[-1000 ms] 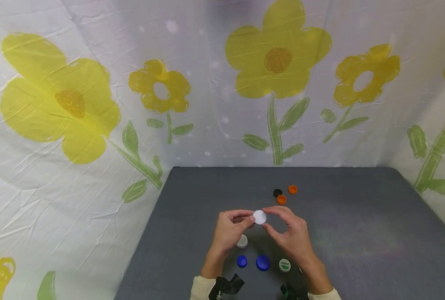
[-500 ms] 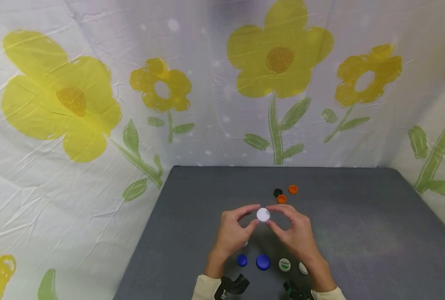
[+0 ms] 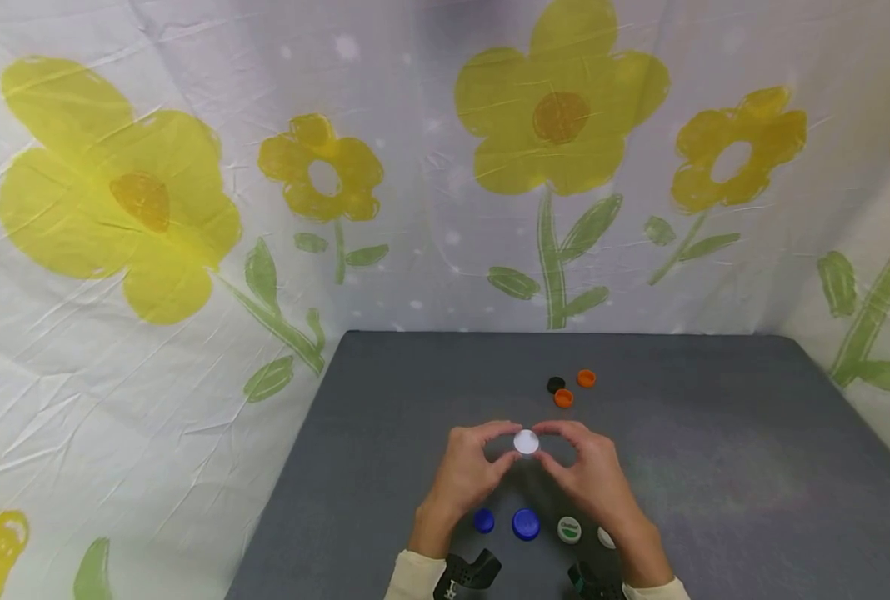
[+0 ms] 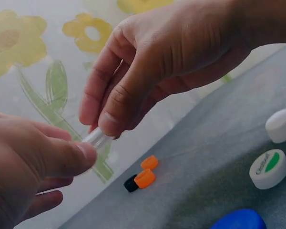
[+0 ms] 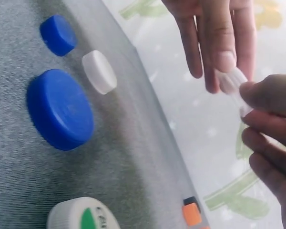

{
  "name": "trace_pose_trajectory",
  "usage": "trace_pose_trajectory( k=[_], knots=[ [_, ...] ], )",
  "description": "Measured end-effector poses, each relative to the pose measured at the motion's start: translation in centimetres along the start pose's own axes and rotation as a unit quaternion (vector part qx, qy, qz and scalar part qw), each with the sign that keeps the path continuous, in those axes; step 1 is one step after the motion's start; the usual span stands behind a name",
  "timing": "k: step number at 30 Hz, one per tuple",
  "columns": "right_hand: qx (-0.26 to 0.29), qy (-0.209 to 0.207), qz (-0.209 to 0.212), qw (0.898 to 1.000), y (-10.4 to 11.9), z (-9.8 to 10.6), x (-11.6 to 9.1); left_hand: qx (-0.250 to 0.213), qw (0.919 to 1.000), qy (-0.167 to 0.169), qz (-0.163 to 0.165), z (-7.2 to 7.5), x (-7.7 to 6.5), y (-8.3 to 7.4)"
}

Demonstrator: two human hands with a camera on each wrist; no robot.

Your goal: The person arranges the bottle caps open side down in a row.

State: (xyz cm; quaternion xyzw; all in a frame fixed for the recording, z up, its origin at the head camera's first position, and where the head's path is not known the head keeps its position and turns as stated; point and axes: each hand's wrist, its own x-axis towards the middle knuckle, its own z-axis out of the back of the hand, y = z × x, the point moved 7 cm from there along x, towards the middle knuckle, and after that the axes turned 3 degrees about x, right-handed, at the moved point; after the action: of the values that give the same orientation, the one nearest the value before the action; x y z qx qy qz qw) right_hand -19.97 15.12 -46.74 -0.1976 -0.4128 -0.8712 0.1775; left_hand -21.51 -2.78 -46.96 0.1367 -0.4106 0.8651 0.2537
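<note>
A round white bottle cap (image 3: 526, 442) is held up above the grey table, between both hands. My left hand (image 3: 466, 471) pinches one side of it with thumb and index finger, and my right hand (image 3: 586, 468) pinches the opposite side the same way. Seen edge-on in the left wrist view, the cap (image 4: 97, 138) has a ridged side. On the table below the hands lie a small blue cap (image 3: 483, 521), a larger blue cap (image 3: 526, 525), a white cap with green print (image 3: 569, 530) and a plain white cap (image 3: 606, 538) partly behind my right wrist. Another white cap (image 5: 99, 72) shows in the right wrist view.
Farther back on the table (image 3: 415, 383) sit a black cap (image 3: 556, 385) and two orange caps (image 3: 586, 378), close together. A white cloth with yellow flowers (image 3: 430, 167) hangs behind the table and along its sides.
My left hand's fingers have spread to the cap's edge, matching the right hand's pinch. Both hands and the cap rose slightly, then lowered. The caps on the table have stayed put.
</note>
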Motion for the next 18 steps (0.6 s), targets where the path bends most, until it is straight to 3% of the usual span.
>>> trace_pose_trajectory(
  k=[11, 18],
  knots=[
    [-0.027, 0.078, -0.057, 0.995, -1.3, -2.5, -0.6, 0.103, 0.9923, 0.067, 0.012, -2.2, -0.6, 1.2],
    [-0.036, 0.115, -0.092, 0.988, -2.2, -3.7, -1.0, 0.127, 0.9867, 0.091, 0.046, -3.3, -1.0, 1.9]
  ],
)
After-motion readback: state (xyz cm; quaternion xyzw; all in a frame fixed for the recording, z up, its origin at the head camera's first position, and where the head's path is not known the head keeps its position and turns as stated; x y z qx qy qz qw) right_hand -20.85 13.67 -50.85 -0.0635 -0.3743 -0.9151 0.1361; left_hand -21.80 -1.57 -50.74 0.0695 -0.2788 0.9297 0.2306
